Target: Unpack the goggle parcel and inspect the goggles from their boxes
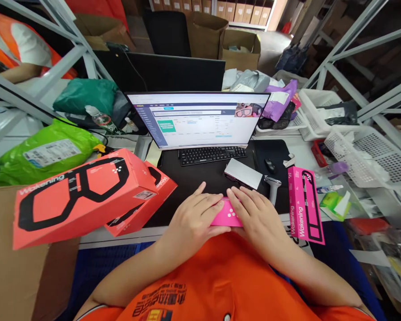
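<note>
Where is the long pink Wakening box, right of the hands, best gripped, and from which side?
Probably across its two long edges near the middle, from above, with the right hand, now on the small pink box. The pink Wakening box lies flat and narrow, so fingers can span it; the scanner crowds its far left corner.

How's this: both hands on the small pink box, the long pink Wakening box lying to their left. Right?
One slip. The head view shows the left hand and right hand on the small pink box, but the long pink Wakening box lies to their right, not their left.
</note>
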The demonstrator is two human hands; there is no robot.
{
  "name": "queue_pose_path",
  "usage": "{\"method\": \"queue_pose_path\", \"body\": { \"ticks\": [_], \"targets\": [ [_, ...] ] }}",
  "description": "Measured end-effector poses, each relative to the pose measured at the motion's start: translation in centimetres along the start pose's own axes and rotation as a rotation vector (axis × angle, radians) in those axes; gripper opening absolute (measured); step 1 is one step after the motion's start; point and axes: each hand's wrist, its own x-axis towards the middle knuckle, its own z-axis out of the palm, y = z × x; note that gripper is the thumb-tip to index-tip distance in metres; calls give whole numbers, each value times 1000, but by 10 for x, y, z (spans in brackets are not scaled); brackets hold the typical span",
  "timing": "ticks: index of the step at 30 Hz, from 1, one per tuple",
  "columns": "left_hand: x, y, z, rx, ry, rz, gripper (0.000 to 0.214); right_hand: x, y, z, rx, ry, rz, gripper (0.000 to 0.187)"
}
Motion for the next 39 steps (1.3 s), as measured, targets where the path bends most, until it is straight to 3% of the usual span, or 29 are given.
{"method": "queue_pose_path", "body": {
  "ticks": [4,8,12,17,21,25,28,32,36,39],
  "targets": [
    [4,0,-2,27,-62,15,32,3,-10,-3,-61,-100,85,89],
    [4,-8,3,13,-49,54,31,5,-9,-2,-4,-103,120,89],
    [6,-12,7,11,-81,53,34,-2,-3,9,88,46,153,84],
    [14,11,15,187,-317,-5,55,-15,-6,25,355,350,184,106],
    [26,29,25,310,-418,77,64,-26,-6,27,516,343,198,109],
    [29,15,18,421,-473,-6,47,-51,9,38,657,422,370,101],
    [11,-14,-5,435,-431,-135,45,-83,27,57,732,507,617,76],
    [-42,-48,-41,265,-375,-196,40,-125,42,94,734,319,780,54],
    [-102,-51,-63,109,-341,-56,29,-137,51,131,701,176,784,48],
    [-133,-46,-72,165,-288,-84,41,-125,70,150,577,63,873,45]
  ]
}}
